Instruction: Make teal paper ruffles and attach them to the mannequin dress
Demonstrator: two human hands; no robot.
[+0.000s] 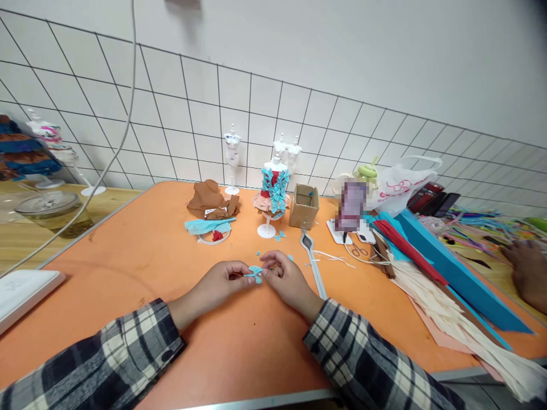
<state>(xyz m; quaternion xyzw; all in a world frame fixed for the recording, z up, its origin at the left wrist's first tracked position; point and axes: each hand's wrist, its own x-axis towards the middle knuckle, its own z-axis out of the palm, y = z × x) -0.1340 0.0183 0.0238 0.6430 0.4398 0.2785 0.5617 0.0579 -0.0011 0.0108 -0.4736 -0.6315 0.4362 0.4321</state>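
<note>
Between my two hands, just above the orange table, is a small piece of light-blue crepe paper (255, 272), gathered and folded. My left hand (222, 285) pinches its left side between thumb and fingers. On its right side, my right hand (285, 279) grips it with thumb and fingertips closed. Beyond my hands stands a small white dress form (276, 191) on a round base, dressed in ruffles of blue, red and peach paper. Several blue paper scraps (280, 235) lie by its base. Past my right hand lie long grey tweezers (314, 265).
A cardboard box (304, 208) stands right of the dress form. Brown paper (209, 199) and a tape ring (216, 236) lie to its left. Scissors (359, 249), a blurred-out phone (351, 208) and coloured crepe rolls (465, 279) fill the right. Another person's hand (527, 267) rests at far right.
</note>
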